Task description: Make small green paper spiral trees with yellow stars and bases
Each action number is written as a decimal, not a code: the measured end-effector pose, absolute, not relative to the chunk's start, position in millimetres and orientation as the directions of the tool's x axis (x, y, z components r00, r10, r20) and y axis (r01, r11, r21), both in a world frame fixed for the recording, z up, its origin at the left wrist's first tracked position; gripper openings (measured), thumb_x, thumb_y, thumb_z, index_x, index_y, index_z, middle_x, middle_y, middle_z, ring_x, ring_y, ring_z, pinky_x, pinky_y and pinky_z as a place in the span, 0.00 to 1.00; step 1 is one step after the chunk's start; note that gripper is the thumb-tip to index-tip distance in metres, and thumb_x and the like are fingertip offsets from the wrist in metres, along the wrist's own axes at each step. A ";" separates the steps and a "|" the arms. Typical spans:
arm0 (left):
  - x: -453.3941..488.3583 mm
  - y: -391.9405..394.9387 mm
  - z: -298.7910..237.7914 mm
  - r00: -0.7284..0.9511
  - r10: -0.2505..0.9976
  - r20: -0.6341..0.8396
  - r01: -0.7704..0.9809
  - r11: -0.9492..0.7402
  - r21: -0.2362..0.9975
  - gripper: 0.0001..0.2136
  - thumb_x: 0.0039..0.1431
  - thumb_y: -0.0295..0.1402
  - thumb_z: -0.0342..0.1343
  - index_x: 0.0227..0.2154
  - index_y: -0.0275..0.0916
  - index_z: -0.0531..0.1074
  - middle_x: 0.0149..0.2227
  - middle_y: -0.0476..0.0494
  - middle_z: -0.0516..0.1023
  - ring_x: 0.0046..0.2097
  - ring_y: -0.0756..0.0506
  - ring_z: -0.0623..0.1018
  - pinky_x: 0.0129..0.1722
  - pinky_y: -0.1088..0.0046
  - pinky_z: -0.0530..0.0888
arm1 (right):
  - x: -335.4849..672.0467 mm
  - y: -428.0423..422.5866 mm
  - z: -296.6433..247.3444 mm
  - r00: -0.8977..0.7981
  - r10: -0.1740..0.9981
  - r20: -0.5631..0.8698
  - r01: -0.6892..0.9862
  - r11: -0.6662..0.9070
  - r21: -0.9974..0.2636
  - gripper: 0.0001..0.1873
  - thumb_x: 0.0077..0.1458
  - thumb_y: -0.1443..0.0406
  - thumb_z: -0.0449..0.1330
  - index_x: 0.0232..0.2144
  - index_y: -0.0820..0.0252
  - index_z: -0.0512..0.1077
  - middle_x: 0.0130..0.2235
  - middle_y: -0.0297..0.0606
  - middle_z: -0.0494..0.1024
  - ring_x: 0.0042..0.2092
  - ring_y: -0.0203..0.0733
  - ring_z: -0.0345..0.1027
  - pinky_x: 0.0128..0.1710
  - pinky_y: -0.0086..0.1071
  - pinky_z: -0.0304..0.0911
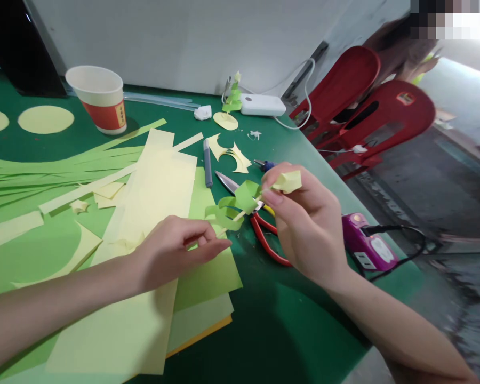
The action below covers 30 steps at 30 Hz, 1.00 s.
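Observation:
My right hand (pixel 304 218) pinches a small paper piece: a thin stick with a pale yellow tip (pixel 288 181) and a curled green paper strip (pixel 234 205) wound along it. My left hand (pixel 180 248) rests on the yellow and green paper sheets (pixel 160 197), fingers curled together and reaching toward the lower end of the green strip; what they hold, if anything, is hidden. Red-handled scissors (pixel 264 234) lie on the green table (pixel 288 325) just under the right hand.
A paper cup (pixel 100 98) stands at the back left beside yellow paper circles (pixel 46 118). Long green strips (pixel 44 165), a pen (pixel 207 162), paper scraps (pixel 232 154), a finished small paper tree (pixel 232 101), a white power bank (pixel 262 104), a purple glue gun (pixel 364 245) and red chairs (pixel 368 106) surround the work area.

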<state>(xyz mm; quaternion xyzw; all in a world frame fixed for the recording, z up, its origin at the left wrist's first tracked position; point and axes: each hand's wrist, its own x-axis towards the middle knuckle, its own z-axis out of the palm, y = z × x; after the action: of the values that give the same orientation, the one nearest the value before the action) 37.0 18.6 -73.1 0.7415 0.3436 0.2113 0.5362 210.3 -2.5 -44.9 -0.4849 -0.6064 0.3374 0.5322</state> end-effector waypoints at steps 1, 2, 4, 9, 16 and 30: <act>36.6 19.0 -73.7 0.688 0.724 -0.047 0.270 -0.196 0.943 0.17 0.58 0.41 0.48 0.19 0.36 0.66 0.18 0.51 0.66 0.21 0.53 0.64 0.20 0.79 0.58 | 210.2 -2.8 -44.6 0.029 0.949 0.313 0.230 0.298 -0.927 0.03 0.53 0.67 0.56 0.27 0.56 0.64 0.26 0.32 0.60 0.27 0.33 0.51 0.26 0.30 0.50; 36.2 19.6 -74.6 0.708 0.706 -0.035 0.251 -0.205 0.946 0.16 0.59 0.41 0.48 0.20 0.36 0.67 0.18 0.51 0.67 0.21 0.53 0.64 0.20 0.79 0.58 | 210.1 -3.1 -44.3 0.018 0.951 0.308 0.231 0.295 -0.927 0.03 0.53 0.67 0.56 0.27 0.56 0.65 0.27 0.32 0.60 0.28 0.33 0.51 0.27 0.30 0.50; 35.4 20.9 -76.9 0.744 0.668 -0.004 0.209 -0.228 0.951 0.16 0.59 0.39 0.46 0.21 0.36 0.68 0.19 0.50 0.69 0.21 0.53 0.66 0.20 0.79 0.61 | 209.9 -3.3 -43.8 -0.006 0.955 0.296 0.232 0.289 -0.929 0.04 0.52 0.67 0.56 0.26 0.55 0.65 0.27 0.32 0.60 0.29 0.33 0.52 0.28 0.30 0.51; 35.5 22.7 -78.4 0.762 0.640 0.097 0.121 -0.288 0.950 0.15 0.60 0.33 0.45 0.20 0.37 0.69 0.18 0.50 0.71 0.22 0.53 0.70 0.24 0.79 0.65 | 210.2 -2.9 -44.5 -0.047 0.969 0.242 0.202 0.247 -0.948 0.02 0.51 0.66 0.58 0.27 0.54 0.67 0.28 0.32 0.58 0.31 0.34 0.52 0.30 0.30 0.51; 35.6 17.6 -69.0 0.650 0.760 -0.005 0.147 -0.118 0.982 0.16 0.59 0.32 0.47 0.17 0.37 0.67 0.19 0.53 0.69 0.23 0.54 0.68 0.26 0.80 0.63 | 209.3 -4.4 -48.7 0.058 0.939 0.339 0.228 0.319 -0.920 0.05 0.51 0.69 0.58 0.31 0.55 0.67 0.27 0.31 0.56 0.30 0.33 0.50 0.29 0.30 0.49; 34.6 22.4 -74.0 0.699 0.714 -0.025 0.098 -0.061 0.993 0.13 0.58 0.33 0.49 0.19 0.36 0.69 0.18 0.53 0.69 0.22 0.54 0.68 0.26 0.80 0.65 | 202.5 -6.5 -51.2 -0.211 0.915 0.345 0.447 0.404 -0.798 0.03 0.50 0.70 0.59 0.26 0.60 0.70 0.21 0.29 0.59 0.25 0.31 0.51 0.24 0.29 0.49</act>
<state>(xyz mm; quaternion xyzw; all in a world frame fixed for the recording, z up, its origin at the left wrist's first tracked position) 34.6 22.4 -74.0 0.6845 0.2968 0.2495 0.6174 202.5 -6.5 -51.2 -0.4689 -0.7262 0.2793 0.4180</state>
